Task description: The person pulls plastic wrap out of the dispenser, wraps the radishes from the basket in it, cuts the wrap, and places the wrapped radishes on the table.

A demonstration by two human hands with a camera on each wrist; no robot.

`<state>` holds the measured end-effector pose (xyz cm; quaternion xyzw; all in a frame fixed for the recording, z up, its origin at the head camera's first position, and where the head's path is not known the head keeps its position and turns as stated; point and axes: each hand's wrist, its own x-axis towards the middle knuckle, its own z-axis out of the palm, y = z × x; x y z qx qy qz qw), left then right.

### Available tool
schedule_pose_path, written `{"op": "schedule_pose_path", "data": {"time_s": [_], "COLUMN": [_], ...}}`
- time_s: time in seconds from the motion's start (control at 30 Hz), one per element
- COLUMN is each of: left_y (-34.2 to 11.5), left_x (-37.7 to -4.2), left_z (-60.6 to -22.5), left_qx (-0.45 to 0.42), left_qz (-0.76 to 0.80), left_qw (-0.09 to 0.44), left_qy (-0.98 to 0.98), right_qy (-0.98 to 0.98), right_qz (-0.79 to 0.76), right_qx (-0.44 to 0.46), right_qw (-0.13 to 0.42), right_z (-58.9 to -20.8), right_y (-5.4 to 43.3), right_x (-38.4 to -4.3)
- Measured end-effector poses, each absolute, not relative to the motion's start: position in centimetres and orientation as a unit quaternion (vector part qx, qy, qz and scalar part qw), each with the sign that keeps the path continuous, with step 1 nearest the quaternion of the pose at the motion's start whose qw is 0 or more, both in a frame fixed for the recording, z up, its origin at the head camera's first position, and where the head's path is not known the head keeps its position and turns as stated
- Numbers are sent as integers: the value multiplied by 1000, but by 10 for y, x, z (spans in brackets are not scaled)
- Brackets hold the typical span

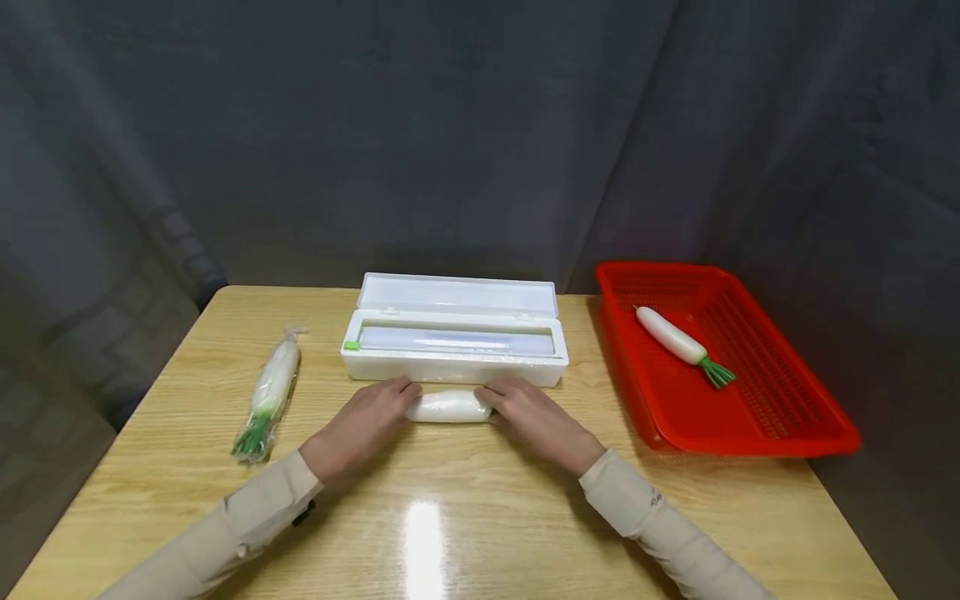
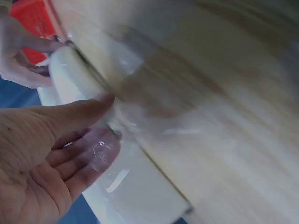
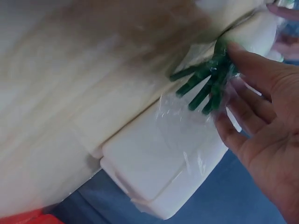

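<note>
Pale sleeves (image 1: 264, 502) lead to left fingers (image 1: 401, 388) and right fingers (image 1: 498, 389) gripping a wrapped radish (image 1: 450, 407), box (image 1: 454, 367) beyond, basket (image 1: 712, 423) rightward.

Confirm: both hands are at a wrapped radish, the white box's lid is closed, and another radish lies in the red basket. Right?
The lid isn't closed: the head view shows it open, tipped back behind the white box. The left hand and right hand are at a wrapped radish, and another radish lies in the red basket.

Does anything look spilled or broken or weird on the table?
Nothing looks spilled or broken. The only slightly untidy bit is the loose film sticking out past the green leaves of the middle radish, crinkled instead of snug.
</note>
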<state>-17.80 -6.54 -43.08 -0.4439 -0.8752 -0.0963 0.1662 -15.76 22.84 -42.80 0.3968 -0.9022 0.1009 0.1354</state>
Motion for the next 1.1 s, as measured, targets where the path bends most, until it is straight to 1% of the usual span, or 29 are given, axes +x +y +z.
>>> {"op": "schedule_pose_path", "data": {"time_s": [0.13,0.27,0.43,0.6,0.7,0.8,0.93,1.1], "left_y": [-70,-73,-74,-74,-74,-74,-72,-70], "left_x": [-180,-182,-184,-186,-184,-182,-179,-179], "left_z": [-434,-436,-436,-433,-431,-429,-428,-425], "left_qx": [-434,-434,-434,-429,-429,-435,-445,-440], "left_qz": [-105,-134,-143,-130,-122,-125,-136,-141], "left_qw": [141,121,118,123,115,120,134,118], "left_qy": [-884,-883,-881,-885,-888,-884,-875,-879], "right_qy": [-905,-916,-928,-928,-927,-927,-923,-919], "right_qz": [126,105,98,103,96,85,74,67], "right_qx": [389,371,347,348,352,354,360,366], "right_qw": [120,109,97,88,86,90,112,127], "right_z": [-426,-426,-427,-426,-424,-423,-423,-422], "right_y": [236,240,244,245,245,245,245,245], "right_x": [-156,-154,-153,-155,-156,-156,-155,-154]}}
